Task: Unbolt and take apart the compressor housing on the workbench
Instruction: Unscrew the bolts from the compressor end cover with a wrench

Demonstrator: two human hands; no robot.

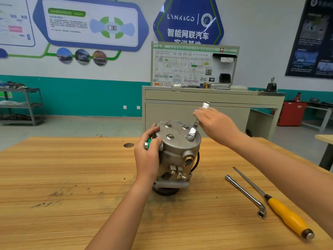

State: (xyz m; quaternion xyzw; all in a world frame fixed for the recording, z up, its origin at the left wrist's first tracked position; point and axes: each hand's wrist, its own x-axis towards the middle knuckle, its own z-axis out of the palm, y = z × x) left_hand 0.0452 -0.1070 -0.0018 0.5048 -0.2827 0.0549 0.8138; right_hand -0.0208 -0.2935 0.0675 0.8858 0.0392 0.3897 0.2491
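The compressor (177, 152) stands upright in the middle of the desk (72, 177). The left hand (147, 154) grips its side. The right hand (214, 123) holds a wrench (193, 129) seated on a top bolt (189, 137).

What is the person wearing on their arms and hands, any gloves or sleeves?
Nothing worn shows. The left hand and right hand are bare: no gloves, rings or watch. The left forearm and right forearm are bare too, no sleeve in view.
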